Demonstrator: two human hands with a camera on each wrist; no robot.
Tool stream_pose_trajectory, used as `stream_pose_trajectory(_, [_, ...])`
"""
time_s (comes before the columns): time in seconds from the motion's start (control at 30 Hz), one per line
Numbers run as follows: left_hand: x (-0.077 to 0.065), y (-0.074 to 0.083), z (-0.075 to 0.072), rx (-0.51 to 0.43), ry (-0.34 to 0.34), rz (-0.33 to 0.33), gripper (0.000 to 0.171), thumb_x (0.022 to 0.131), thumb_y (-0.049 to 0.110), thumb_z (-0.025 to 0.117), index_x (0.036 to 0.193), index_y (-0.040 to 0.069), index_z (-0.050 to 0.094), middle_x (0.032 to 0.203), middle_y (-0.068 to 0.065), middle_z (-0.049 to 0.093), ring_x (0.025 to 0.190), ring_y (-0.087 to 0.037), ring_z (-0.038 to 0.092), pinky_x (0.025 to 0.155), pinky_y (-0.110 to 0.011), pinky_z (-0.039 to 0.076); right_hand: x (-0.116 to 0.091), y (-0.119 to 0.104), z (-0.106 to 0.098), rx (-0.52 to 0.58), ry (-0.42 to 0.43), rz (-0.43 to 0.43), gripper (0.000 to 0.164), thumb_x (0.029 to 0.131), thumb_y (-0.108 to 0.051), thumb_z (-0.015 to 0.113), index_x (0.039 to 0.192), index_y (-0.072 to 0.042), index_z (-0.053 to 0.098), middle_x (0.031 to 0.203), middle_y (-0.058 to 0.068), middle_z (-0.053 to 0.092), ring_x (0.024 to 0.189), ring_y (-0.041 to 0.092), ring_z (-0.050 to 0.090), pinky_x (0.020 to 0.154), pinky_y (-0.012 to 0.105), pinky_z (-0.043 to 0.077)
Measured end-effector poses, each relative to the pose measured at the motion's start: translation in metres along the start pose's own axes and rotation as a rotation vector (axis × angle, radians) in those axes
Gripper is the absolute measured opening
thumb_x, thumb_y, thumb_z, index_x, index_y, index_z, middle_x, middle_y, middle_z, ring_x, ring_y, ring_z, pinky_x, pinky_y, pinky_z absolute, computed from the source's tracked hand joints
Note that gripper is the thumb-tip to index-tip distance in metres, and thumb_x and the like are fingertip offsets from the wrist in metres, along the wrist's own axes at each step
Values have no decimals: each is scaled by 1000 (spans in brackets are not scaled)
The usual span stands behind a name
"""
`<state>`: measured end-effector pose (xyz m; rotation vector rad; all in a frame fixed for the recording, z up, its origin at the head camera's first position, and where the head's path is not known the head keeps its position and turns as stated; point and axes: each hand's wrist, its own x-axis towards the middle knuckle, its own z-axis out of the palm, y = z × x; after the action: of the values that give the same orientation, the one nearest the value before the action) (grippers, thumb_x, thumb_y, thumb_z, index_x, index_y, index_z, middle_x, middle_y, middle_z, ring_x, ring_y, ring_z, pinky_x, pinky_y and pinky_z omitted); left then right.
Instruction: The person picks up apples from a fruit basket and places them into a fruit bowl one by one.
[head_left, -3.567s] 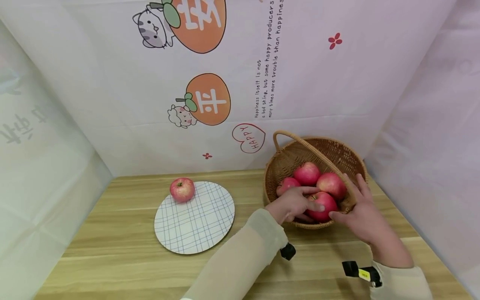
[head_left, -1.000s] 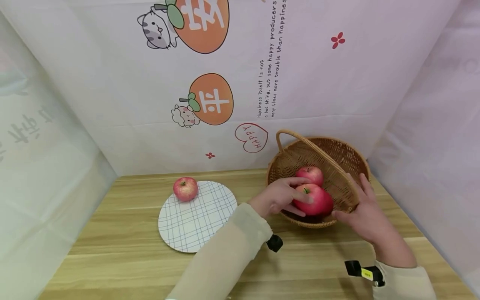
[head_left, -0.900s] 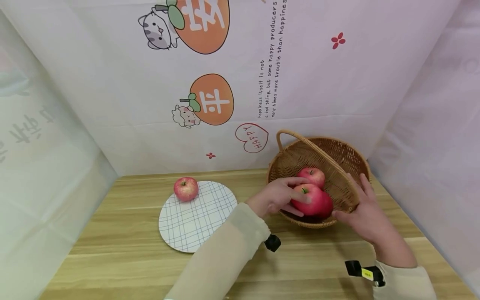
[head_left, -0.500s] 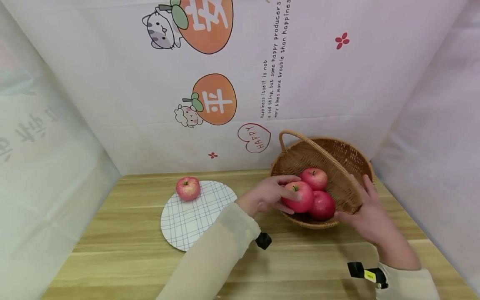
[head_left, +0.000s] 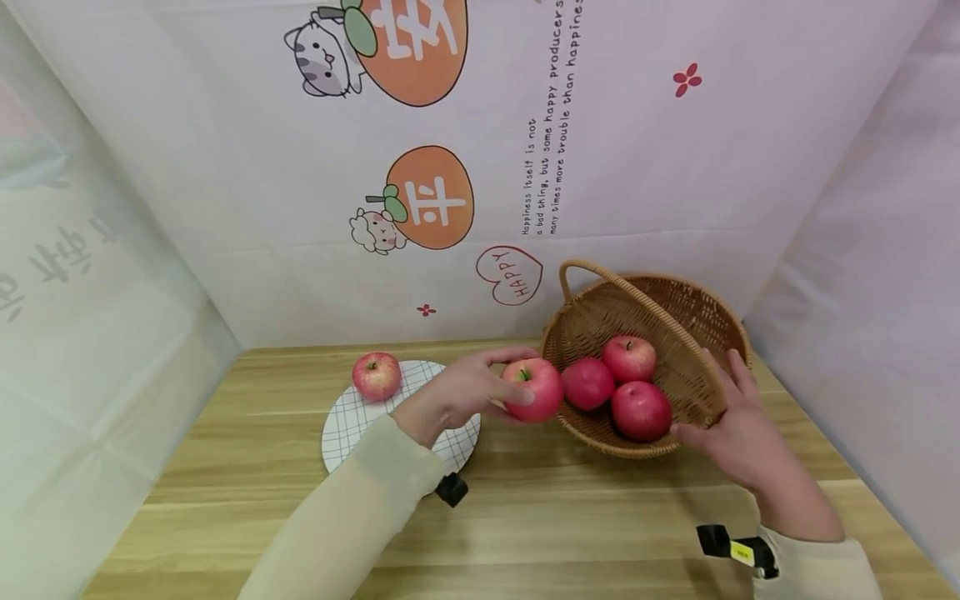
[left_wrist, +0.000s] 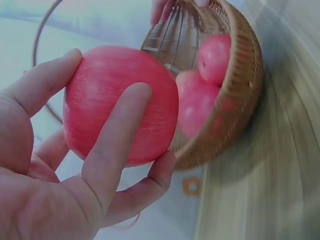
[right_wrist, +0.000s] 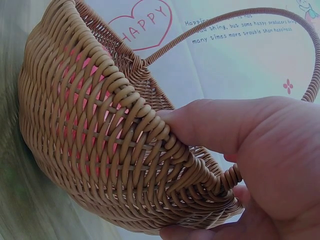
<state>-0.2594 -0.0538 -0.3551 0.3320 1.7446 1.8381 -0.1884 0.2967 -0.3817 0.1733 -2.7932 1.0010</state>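
Observation:
My left hand [head_left: 459, 390] holds a red apple [head_left: 543, 388] just left of the wicker basket [head_left: 705, 321]. In the left wrist view, the thumb and fingers wrap round this apple [left_wrist: 112, 107]. Three more red apples show inside the basket, among them a rear apple [head_left: 628, 358] and a front apple [head_left: 642, 411]. My right hand [head_left: 738, 437] grips the basket's right rim by the foot of the arched handle [head_left: 637, 298]. Close up in the right wrist view, the right thumb lies on the woven rim [right_wrist: 132, 97]; the other fingers are partly hidden.
A round checked plate [head_left: 348, 429] lies on the wooden table [head_left: 247, 467] at left, partly covered by my left forearm. One apple [head_left: 377, 377] sits at its back left edge. A printed white cloth [head_left: 615, 150] hangs behind, with pale cloth at both sides.
My left hand has lifted an apple out of the basket and moved left over its rim. The apples left inside have shifted. My right hand stays on the basket.

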Motion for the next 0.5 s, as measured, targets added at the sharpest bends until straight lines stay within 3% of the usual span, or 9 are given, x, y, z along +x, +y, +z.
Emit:
stream_pose_trajectory(0.27, [-46, -13, -34, 109, 112, 8, 63, 76, -1, 82, 133, 18, 64, 133, -14, 53, 99, -36, 65, 74, -52, 59, 0, 0, 0, -13, 7, -8, 109, 78, -18, 84, 160, -9, 13, 160, 26, -14, 129, 70, 16, 91, 80, 30])
stream_pose_trajectory(0.5, [-83, -37, -68, 122, 244, -5, 67, 78, -1, 82, 139, 13, 58, 138, -21, 45, 97, -36, 64, 72, -51, 59, 0, -2, 0, -10, 0, -2, 109, 79, -19, 84, 161, -11, 12, 161, 25, -15, 128, 71, 17, 91, 80, 30])
